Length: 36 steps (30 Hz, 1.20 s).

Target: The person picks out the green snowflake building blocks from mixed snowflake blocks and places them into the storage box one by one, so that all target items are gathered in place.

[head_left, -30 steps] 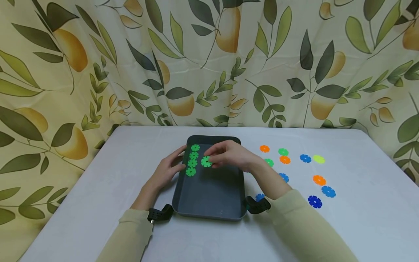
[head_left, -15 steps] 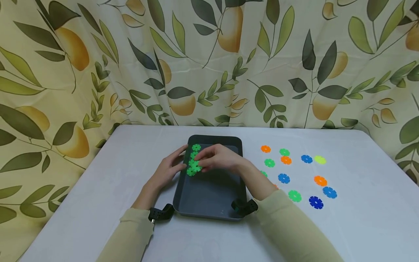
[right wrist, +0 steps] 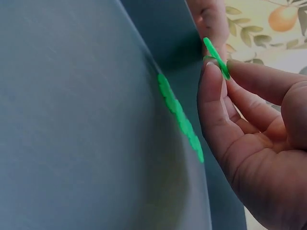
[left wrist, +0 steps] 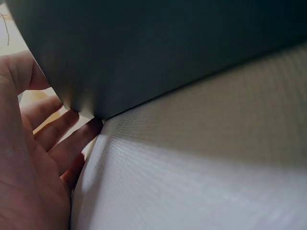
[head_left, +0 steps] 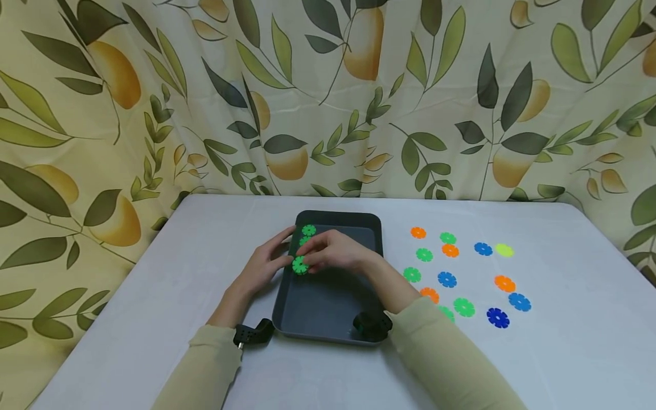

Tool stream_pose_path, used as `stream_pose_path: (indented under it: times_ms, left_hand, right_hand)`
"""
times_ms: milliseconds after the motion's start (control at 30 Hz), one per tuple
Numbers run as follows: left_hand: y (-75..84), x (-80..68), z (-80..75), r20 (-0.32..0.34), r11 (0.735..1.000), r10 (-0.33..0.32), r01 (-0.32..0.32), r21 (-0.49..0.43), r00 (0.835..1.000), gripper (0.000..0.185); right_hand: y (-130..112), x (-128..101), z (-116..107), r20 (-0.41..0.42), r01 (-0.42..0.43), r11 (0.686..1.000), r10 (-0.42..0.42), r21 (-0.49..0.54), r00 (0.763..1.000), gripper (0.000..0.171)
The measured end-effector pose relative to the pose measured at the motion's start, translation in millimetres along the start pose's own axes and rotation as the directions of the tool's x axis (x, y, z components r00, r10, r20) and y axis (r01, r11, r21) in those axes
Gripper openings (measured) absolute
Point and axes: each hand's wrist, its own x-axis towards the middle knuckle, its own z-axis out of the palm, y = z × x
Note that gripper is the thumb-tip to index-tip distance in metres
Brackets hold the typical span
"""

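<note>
My right hand (head_left: pixel 338 250) pinches a green notched interlocking disc (right wrist: pixel 217 58) between thumb and fingertip, above the left side of a dark grey tray (head_left: pixel 328 313). In the right wrist view the disc is tilted, nearly edge-on, and clear of the tray floor. Other green discs (right wrist: pixel 180 117) lie flat in a row along the tray's wall; in the head view my right hand and the held disc hide part of that row. My left hand (head_left: pixel 261 262) rests at the tray's left side, its spread fingers (left wrist: pixel 72 143) touching the outer wall.
To the tray's right, loose discs lie scattered on the white table (head_left: pixel 579 341): orange (head_left: pixel 504 283), blue (head_left: pixel 520 302), dark blue (head_left: pixel 497 318), yellow-green (head_left: pixel 504 250) and several green ones (head_left: pixel 463 307). A patterned curtain (head_left: pixel 328 97) hangs behind the table.
My right hand has moved left across the tray with the green disc, from beside the row to over its near end. The left hand stays at the tray's side.
</note>
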Motion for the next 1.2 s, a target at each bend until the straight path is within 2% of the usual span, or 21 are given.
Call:
stream_pose_path:
  times_ms: [367,600,900,1200]
  left_hand:
    - [1.7,0.6,-0.8,0.0,1.0,-0.023,0.023,0.017,1.0,0.065]
    - [1.0,-0.4,-0.7,0.001,0.999,-0.037,0.037,0.014,0.999,0.065]
    - [1.2,-0.8,-0.8,-0.002,0.999,-0.044,0.044,0.028,0.999,0.064]
    - [3.4,-1.6,-0.7,0.001,0.999,-0.038,0.038,0.025,0.999,0.064]
  right_hand:
    - [10.7,1.3,3.6,0.003,-0.028,0.999,0.028,0.019,1.0,0.025]
    - [13.0,2.1,5.4,0.046,-0.05,0.998,0.048,0.035,0.998,0.027]
    - [14.2,3.8,7.8,0.102,-0.078,0.997,0.078,0.001,0.992,0.028]
    - [11.8,3.5,10.9,0.091,-0.103,0.995,0.103,-0.005,0.991,0.028]
